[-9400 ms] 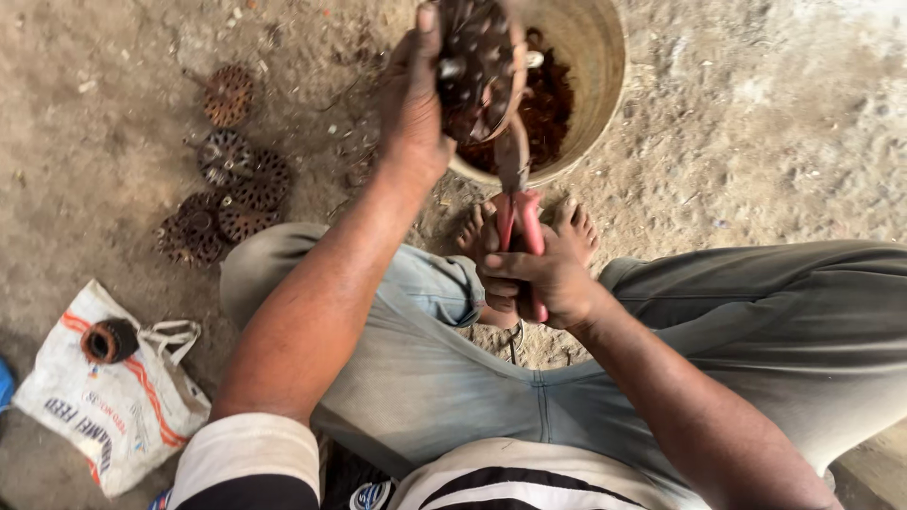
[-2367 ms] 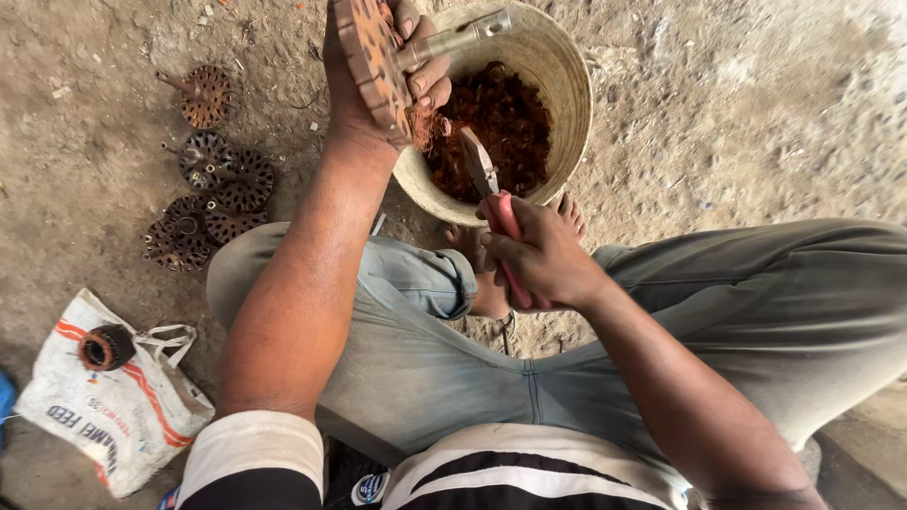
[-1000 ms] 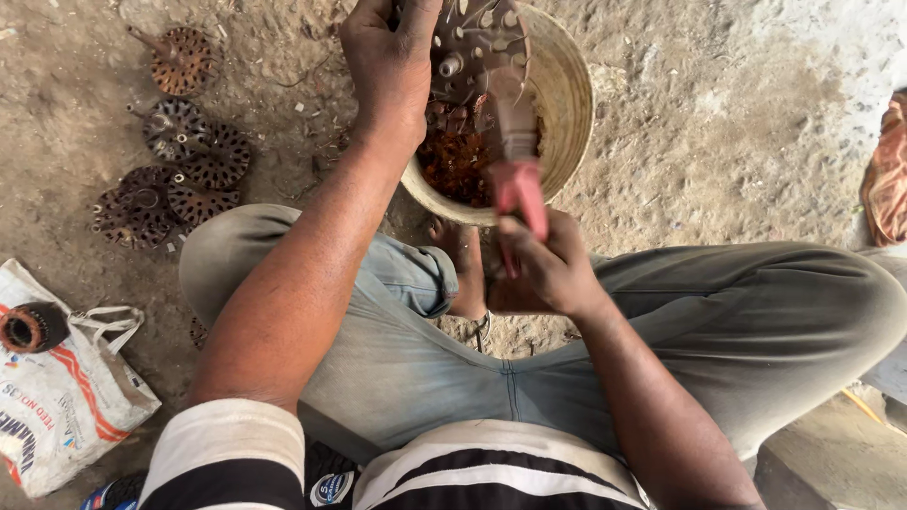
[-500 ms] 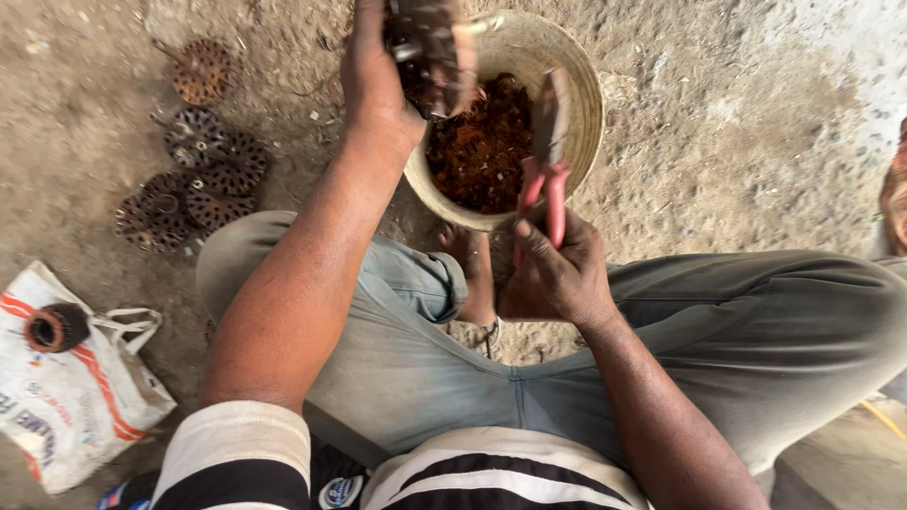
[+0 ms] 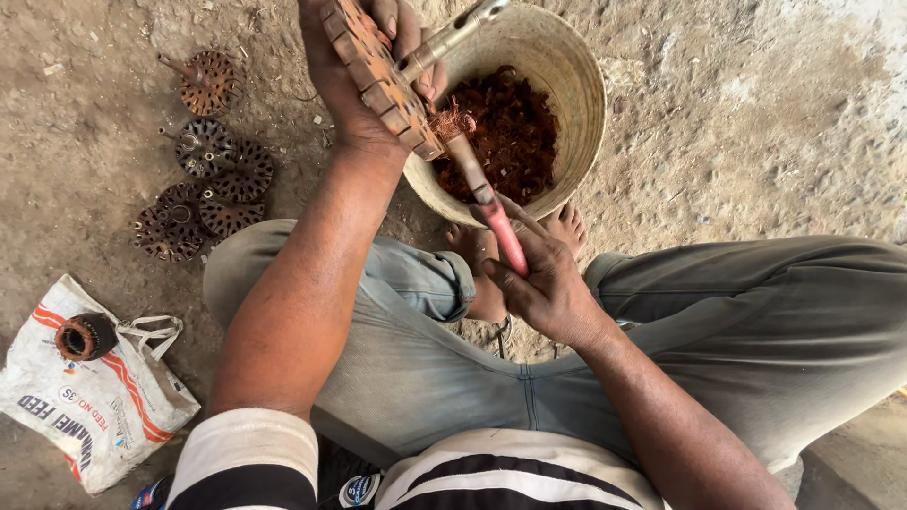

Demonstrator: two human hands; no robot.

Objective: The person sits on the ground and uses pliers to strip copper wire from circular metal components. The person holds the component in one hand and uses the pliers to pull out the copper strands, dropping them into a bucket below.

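Over the bucket (image 5: 576, 104) of reddish copper scrap, your left hand (image 5: 364, 71) clamps a rusty slotted motor core (image 5: 378, 76), held tilted above the rim. Your right hand (image 5: 548, 283) grips red-handled pliers (image 5: 487, 203), their nose at the core's lower edge on a tuft of copper wire (image 5: 453, 123).

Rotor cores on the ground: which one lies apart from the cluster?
The rusty orange rotor core farthest from the person, lying alone; the darker cores nearer the knee touch in a cluster.

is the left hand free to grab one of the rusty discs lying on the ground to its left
Probably not as things stand: the left hand is wrapped around a rusty motor core held over the bucket. The discs on the ground lie unobstructed beside the left knee.
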